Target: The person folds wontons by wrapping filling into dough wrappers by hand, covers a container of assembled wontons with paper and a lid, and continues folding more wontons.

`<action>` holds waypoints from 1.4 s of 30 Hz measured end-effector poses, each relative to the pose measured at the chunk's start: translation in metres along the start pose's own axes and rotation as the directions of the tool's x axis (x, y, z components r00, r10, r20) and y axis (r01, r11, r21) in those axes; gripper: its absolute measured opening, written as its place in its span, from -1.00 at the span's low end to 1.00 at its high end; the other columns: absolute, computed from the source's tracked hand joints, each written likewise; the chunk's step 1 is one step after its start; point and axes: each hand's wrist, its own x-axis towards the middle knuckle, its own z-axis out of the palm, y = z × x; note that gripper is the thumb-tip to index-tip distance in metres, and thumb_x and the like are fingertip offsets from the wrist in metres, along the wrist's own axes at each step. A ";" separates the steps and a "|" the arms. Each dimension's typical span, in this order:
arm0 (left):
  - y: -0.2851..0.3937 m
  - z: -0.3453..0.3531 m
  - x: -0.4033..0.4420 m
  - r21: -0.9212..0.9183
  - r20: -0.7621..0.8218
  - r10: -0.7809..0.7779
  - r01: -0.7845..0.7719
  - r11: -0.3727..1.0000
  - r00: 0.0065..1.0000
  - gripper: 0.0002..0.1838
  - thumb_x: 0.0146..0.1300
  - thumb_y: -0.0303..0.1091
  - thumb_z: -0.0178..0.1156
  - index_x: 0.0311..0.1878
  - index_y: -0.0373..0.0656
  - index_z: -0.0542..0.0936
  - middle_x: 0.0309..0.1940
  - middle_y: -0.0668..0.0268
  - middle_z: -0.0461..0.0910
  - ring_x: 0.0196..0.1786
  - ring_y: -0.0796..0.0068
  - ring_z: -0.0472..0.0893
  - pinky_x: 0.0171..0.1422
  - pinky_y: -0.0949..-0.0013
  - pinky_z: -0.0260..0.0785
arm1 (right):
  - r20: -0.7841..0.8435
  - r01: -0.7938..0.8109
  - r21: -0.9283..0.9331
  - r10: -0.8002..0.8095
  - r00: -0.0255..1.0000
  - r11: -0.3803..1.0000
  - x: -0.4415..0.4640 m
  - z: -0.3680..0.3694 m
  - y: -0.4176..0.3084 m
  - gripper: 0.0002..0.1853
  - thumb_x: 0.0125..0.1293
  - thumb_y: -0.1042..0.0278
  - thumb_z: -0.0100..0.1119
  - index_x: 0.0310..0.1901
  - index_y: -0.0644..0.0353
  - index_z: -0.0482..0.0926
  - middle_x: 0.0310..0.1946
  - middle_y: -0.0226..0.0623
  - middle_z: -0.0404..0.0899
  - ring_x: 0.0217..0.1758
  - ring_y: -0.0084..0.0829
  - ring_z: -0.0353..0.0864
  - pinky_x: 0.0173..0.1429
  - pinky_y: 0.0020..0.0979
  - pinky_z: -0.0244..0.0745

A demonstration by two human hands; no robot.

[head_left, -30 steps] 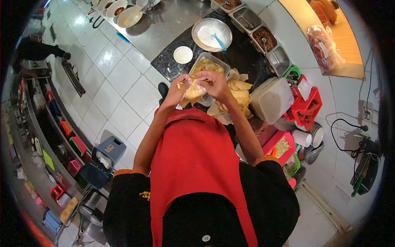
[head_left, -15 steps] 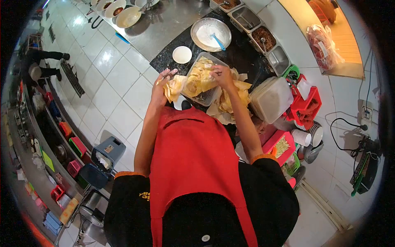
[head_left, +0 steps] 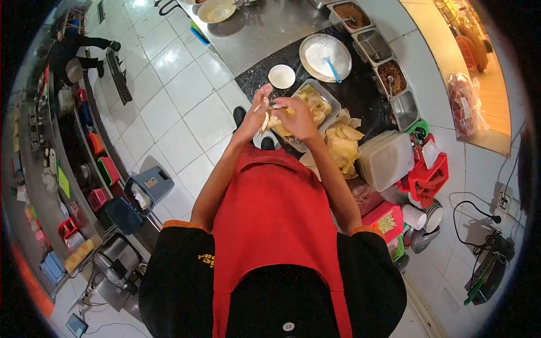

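Observation:
My left hand point(head_left: 253, 120) is raised beside the near left corner of a clear plastic tub point(head_left: 333, 107), with its fingers curled around pale yellow dough wrappers point(head_left: 264, 122) seen almost edge-on. Close against it, my right hand point(head_left: 295, 118) has its fingers bent in toward the left fingertips. Whatever lies between those right fingertips is too small to make out. Folded yellow dough pieces point(head_left: 316, 104) fill much of the tub, partly covered by my right hand and forearm. A heap of yellow wrappers point(head_left: 344, 141) on paper lies right of the tub.
Beyond the tub are a small white bowl point(head_left: 282, 76) and a round metal pan point(head_left: 310, 40) of white paste with a blue spatula point(head_left: 332, 69). Metal food trays point(head_left: 373, 45) line the wall. Stacked lids point(head_left: 386, 159) and red baskets point(head_left: 426, 174) stand right. A person point(head_left: 76, 62) is far left.
My right hand has left the dough pieces in the tub and come over to my left hand. The left hand has turned its wrappers edge-on. The whole view has shifted.

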 end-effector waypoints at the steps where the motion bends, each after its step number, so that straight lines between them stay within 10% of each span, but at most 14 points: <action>1: -0.001 0.000 0.000 -0.113 -0.042 -0.055 0.050 0.992 0.998 -0.44 0.67 -0.15 -0.23 0.60 -0.16 0.08 0.61 0.14 0.08 0.66 0.30 0.03 0.68 0.25 -0.11 | 0.011 0.104 -0.075 -0.104 0.995 0.992 0.004 -0.001 -0.006 -0.71 0.14 0.43 0.46 -0.08 0.24 0.69 -0.19 -0.16 0.74 -0.09 -0.15 0.68 0.07 -0.18 0.51; 5: 0.002 -0.005 -0.001 -0.413 -0.077 -0.222 0.172 0.895 0.972 -0.40 0.68 -0.10 -0.25 0.63 -0.17 -0.01 0.62 0.10 0.03 0.69 0.30 -0.06 0.68 0.21 -0.08 | 0.045 0.121 -0.120 -0.117 0.992 0.985 0.009 0.008 -0.017 -0.70 0.13 0.43 0.44 -0.07 0.23 0.69 -0.24 -0.17 0.71 -0.08 -0.12 0.67 0.10 -0.18 0.51; 8: -0.019 -0.027 0.006 -0.001 -0.075 -0.027 0.027 1.000 0.997 -0.37 0.67 -0.11 -0.23 0.65 -0.10 -0.09 0.65 0.11 -0.04 0.69 0.22 -0.08 0.65 0.19 0.02 | 0.040 0.010 0.035 -0.011 0.999 0.999 0.010 0.016 -0.016 -0.74 0.20 0.46 0.40 -0.07 0.23 0.68 -0.30 -0.22 0.69 -0.03 -0.19 0.69 0.10 -0.23 0.55; 21: -0.006 -0.031 0.011 -0.379 -0.123 0.088 -0.129 0.917 0.988 -0.41 0.64 -0.15 -0.11 0.59 -0.07 -0.01 0.69 0.28 -0.19 0.54 0.02 0.31 0.48 0.10 0.33 | 0.200 -0.337 0.368 0.279 0.939 0.867 0.040 0.029 0.022 -0.68 0.24 0.53 0.40 0.03 0.32 0.64 -0.22 -0.31 0.77 -0.14 -0.55 0.72 0.00 -0.48 0.59; 24: -0.005 -0.033 0.009 -0.505 -0.198 -0.034 -0.072 0.860 0.980 -0.43 0.64 -0.11 -0.09 0.55 -0.13 0.08 0.63 0.19 0.04 0.42 0.12 0.47 0.41 0.13 0.42 | 0.191 -0.303 0.345 0.250 0.949 0.888 0.043 0.029 0.013 -0.67 0.27 0.54 0.38 0.07 0.31 0.61 -0.20 -0.32 0.76 -0.13 -0.54 0.71 0.03 -0.48 0.58; 27: -0.012 -0.043 0.006 -0.730 -0.109 -0.313 0.137 0.669 0.944 -0.56 0.55 -0.11 0.12 0.26 -0.28 0.48 0.14 0.16 0.65 0.13 0.34 0.68 0.19 0.26 0.58 | 0.079 -0.170 0.298 0.153 0.985 0.939 0.049 0.031 0.003 -0.70 0.31 0.55 0.35 0.06 0.32 0.60 -0.17 -0.32 0.74 -0.12 -0.53 0.70 0.03 -0.48 0.57; 30: -0.014 -0.043 -0.006 -0.351 -0.143 -0.321 0.255 0.901 0.936 -0.68 0.47 -0.25 0.24 0.10 -0.30 0.59 -0.03 0.19 0.72 -0.04 0.39 0.74 0.03 0.32 0.63 | 0.041 -0.142 0.302 0.136 0.990 0.943 0.057 0.027 0.015 -0.75 0.34 0.58 0.30 0.04 0.31 0.62 -0.17 -0.31 0.72 -0.14 -0.57 0.68 -0.02 -0.52 0.56; 33: -0.019 -0.040 -0.006 -0.398 -0.223 -0.327 0.221 0.891 0.918 -0.67 0.45 -0.30 0.24 0.14 -0.32 0.57 -0.07 0.18 0.72 -0.10 0.36 0.76 -0.03 0.31 0.68 | 0.234 -0.367 0.305 0.305 0.923 0.879 0.062 0.010 0.041 -0.71 0.34 0.44 0.36 0.06 0.28 0.63 0.01 -0.17 0.67 0.06 -0.41 0.66 0.10 -0.38 0.55; 34: -0.018 -0.040 -0.005 -0.419 -0.266 -0.316 0.185 0.889 0.911 -0.67 0.47 -0.30 0.22 0.15 -0.33 0.57 -0.04 0.16 0.72 -0.08 0.35 0.76 0.00 0.29 0.68 | 0.133 -0.147 -0.178 0.172 0.976 0.973 0.064 0.002 0.045 -0.65 0.33 0.30 0.37 0.08 0.25 0.64 0.15 -0.08 0.57 0.20 -0.25 0.56 0.22 -0.25 0.47; 35: -0.017 -0.041 -0.005 -0.418 -0.268 -0.314 0.184 0.890 0.911 -0.67 0.47 -0.30 0.22 0.15 -0.33 0.57 -0.04 0.16 0.72 -0.08 0.35 0.76 0.00 0.29 0.68 | 0.109 0.069 -0.628 0.000 0.994 0.775 0.066 -0.003 0.046 -0.59 0.32 0.16 0.38 0.11 0.23 0.65 0.29 0.01 0.48 0.33 -0.09 0.46 0.33 -0.13 0.38; 42: -0.001 -0.041 -0.005 -0.520 -0.299 -0.321 0.129 0.844 0.899 -0.68 0.43 -0.35 0.27 0.11 -0.39 0.59 -0.06 0.14 0.73 -0.12 0.35 0.77 -0.03 0.29 0.69 | 0.220 0.130 -0.770 0.069 0.973 0.625 0.065 0.001 0.086 -0.51 0.32 -0.10 0.30 0.05 0.15 0.72 0.46 0.16 0.26 0.53 0.11 0.13 0.50 0.12 0.03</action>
